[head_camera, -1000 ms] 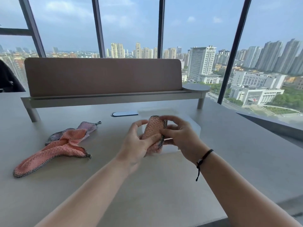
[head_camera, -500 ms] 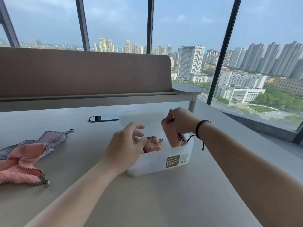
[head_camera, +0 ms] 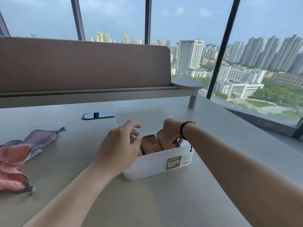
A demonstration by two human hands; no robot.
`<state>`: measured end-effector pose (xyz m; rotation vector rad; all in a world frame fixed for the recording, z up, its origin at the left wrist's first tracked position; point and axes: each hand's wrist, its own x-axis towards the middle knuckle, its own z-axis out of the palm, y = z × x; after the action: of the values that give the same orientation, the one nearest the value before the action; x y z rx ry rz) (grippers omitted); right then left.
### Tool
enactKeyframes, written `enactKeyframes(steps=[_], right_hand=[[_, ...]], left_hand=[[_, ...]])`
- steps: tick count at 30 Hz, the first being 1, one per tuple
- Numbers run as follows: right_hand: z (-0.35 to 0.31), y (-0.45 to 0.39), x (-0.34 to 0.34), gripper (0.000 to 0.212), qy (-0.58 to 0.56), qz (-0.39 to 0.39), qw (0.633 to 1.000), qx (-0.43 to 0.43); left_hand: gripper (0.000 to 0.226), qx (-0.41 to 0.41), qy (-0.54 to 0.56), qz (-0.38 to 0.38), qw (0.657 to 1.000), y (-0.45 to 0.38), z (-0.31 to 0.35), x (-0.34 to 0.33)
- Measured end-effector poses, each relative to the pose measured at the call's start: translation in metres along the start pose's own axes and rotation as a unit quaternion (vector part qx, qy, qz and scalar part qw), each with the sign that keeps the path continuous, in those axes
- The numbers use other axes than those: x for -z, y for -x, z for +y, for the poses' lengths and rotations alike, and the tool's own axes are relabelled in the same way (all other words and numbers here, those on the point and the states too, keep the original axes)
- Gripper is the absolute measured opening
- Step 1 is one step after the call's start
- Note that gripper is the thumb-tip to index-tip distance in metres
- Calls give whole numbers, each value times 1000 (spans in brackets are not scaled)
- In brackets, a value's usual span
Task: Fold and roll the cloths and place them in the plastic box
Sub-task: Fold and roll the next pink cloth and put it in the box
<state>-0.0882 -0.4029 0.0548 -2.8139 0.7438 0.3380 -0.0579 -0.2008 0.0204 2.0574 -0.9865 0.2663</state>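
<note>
Since 0.5 s ago, right hand (head_camera: 170, 130) has pushed its gripped rolled cloth (head_camera: 165, 142) down into the plastic box (head_camera: 157, 166) beside 1 other roll (head_camera: 148, 145); left hand (head_camera: 119, 148) hovers, fingers loosely spread.

Rolled cloths (head_camera: 150, 145) crowd the plastic box (head_camera: 157, 163); surrounding table (head_camera: 164, 202) open.

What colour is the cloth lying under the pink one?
Purple cloth, with a black-and-white checked edge, seen in the head view.
</note>
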Motion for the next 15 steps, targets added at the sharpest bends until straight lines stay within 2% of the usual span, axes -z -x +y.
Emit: enactKeyframes(steps=[2,5,8,10,13,15], right_hand=[[-1,3,-6,30,50,-22,998,-6],[-7,14,-8,7,173,-25,984,22],[-8,17,-5,29,222,-39,974,30],[-10,18,-4,33,245,-49,968,30],[-12,21,-6,32,262,-60,962,43],[-15,24,-6,20,270,-71,959,46]], left_hand=[[23,-3,-6,-5,1000,0,-1,-1],[23,-1,-19,-12,1000,2,-2,-2],[24,-1,-20,-14,1000,2,-5,-2],[24,1,-27,-13,1000,2,-8,-2],[23,3,-31,-9,999,3,-12,-1],[23,1,-27,-10,1000,3,-14,1]])
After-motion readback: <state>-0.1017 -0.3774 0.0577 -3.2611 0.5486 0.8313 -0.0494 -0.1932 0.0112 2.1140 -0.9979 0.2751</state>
